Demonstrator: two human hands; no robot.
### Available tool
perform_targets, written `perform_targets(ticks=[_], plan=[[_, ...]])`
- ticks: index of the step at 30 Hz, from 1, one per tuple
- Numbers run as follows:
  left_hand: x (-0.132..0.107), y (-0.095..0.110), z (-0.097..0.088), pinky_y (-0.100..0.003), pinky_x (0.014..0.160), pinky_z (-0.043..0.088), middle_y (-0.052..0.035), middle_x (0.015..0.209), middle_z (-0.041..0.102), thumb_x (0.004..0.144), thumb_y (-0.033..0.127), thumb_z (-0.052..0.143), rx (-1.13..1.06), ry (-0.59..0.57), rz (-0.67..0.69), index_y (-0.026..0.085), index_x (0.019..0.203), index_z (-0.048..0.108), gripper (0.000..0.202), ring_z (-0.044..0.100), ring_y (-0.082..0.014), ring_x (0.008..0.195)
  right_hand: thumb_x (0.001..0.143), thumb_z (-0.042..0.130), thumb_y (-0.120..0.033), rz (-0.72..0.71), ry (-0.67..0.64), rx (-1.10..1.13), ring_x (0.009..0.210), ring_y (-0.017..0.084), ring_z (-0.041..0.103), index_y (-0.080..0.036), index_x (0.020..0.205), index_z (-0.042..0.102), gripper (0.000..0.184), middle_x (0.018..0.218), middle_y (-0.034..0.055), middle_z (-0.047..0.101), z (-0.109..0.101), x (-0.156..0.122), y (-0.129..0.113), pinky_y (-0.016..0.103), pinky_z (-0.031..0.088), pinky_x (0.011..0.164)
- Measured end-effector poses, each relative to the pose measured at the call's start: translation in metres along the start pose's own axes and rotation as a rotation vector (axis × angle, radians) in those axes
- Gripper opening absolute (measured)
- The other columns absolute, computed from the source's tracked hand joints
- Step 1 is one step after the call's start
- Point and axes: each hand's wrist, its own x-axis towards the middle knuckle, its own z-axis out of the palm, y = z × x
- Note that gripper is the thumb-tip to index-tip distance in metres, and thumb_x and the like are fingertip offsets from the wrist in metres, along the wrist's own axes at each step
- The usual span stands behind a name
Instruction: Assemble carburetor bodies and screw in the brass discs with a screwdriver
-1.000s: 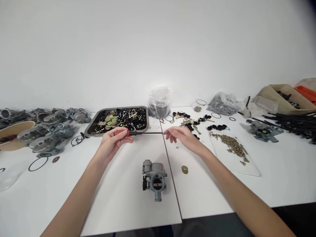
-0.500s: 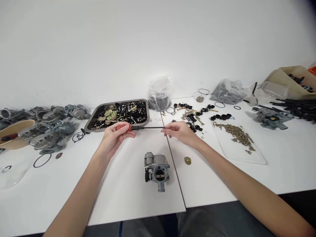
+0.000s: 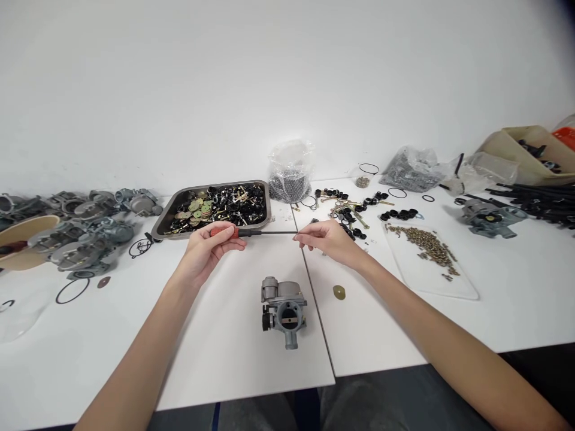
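My left hand (image 3: 217, 246) is closed round the red handle of a screwdriver (image 3: 269, 232), which lies level above the table with its dark shaft pointing right. At the shaft's tip, the thumb and fingers of my right hand (image 3: 324, 238) are pinched together. Whatever small thing they hold there is too hidden to make out. Below both hands, a grey metal carburetor (image 3: 286, 311) stands on the table, its round bore facing me and a black knob on its left side. A brass-coloured oval plate (image 3: 339, 292) lies to its right.
A dark metal tray (image 3: 162, 220) of loose parts stands behind my left hand. Several carburetors (image 3: 81, 251) crowd the left. On the right are a white tray (image 3: 465, 290) with small brass screws, another carburetor (image 3: 489, 216) and black tubes (image 3: 534, 200). Bagged parts (image 3: 291, 179) stand behind.
Both hands keep the same hold at the screwdriver, almost still. The whole view has shifted slightly, so the table things appear a little further left.
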Motion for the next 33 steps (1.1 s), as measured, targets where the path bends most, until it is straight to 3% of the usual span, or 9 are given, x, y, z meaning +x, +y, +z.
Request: perform_targets(ticks=[25, 33], plan=[[-0.002, 0.0, 0.001, -0.029, 0.067, 0.061, -0.0052, 0.072, 0.068, 0.069, 0.023, 0.082, 0.056, -0.03, -0.007, 0.009, 0.083, 0.069, 0.024, 0.071, -0.0204, 0.067, 0.082, 0.066, -0.043, 0.017, -0.002, -0.09, 0.068, 0.014, 0.06, -0.016, 0.087, 0.075, 0.029, 0.079, 0.0051, 0.07, -0.002, 0.001, 0.005, 0.026, 0.043, 0.06], [-0.004, 0.001, 0.005, -0.035, 0.067, 0.061, -0.0097, 0.065, 0.071, 0.066, 0.028, 0.084, 0.182, -0.033, -0.012, 0.01, 0.083, 0.069, 0.029, 0.071, -0.0239, 0.062, 0.088, 0.06, -0.034, -0.073, -0.014, -0.39, 0.076, 0.017, 0.06, -0.02, 0.086, 0.077, 0.022, 0.086, 0.0051, 0.07, 0.0, -0.001, 0.012, 0.03, 0.043, 0.069]])
